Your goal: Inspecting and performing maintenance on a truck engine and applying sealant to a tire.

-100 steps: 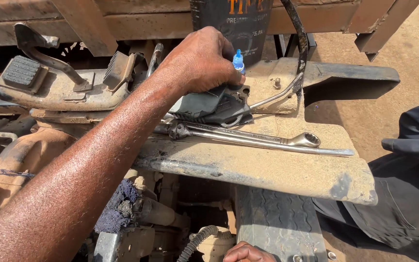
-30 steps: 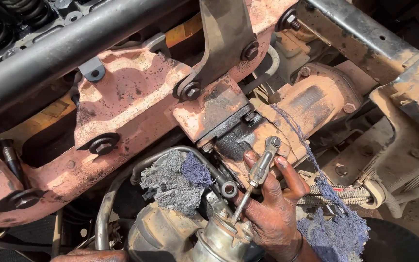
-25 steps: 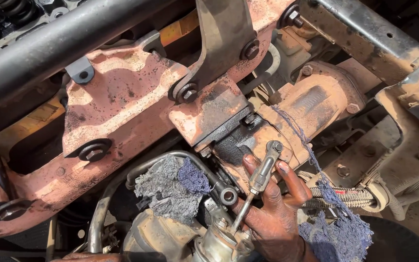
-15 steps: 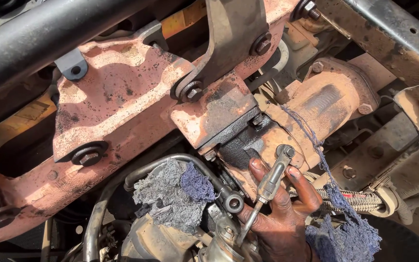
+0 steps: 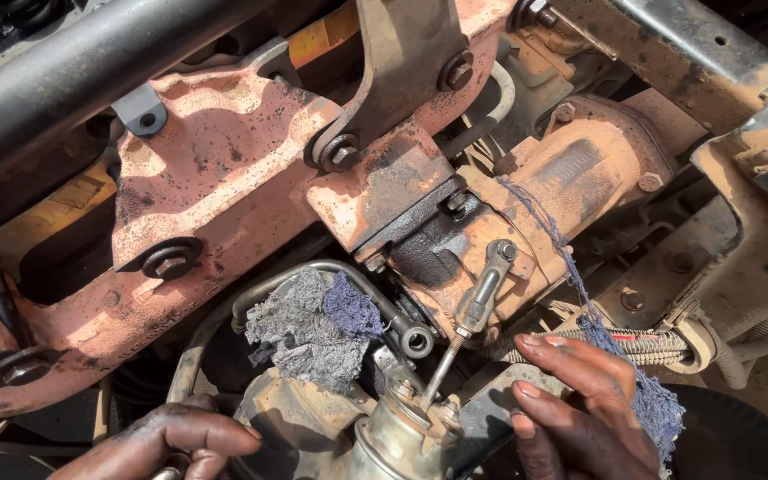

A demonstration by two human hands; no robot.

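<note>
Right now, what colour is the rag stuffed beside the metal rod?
Grey and dark blue rag, clearest in the head view.

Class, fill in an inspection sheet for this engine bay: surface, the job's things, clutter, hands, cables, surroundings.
Surface: rusty orange manifold, bolted, flaking and oil-stained.
Job's things: metal canister at the bottom; thin rod rises from it to a linkage arm.
Clutter: frayed blue-grey rag stuffed beside the pipe; a second rag trails by the right hand.
Hands: left hand low beside the canister, fingers curled; right hand open, fingers beside the rod.
Cables: braided hose, curved steel pipe.
Surroundings: black bar above; dusty frame on the right.
</note>
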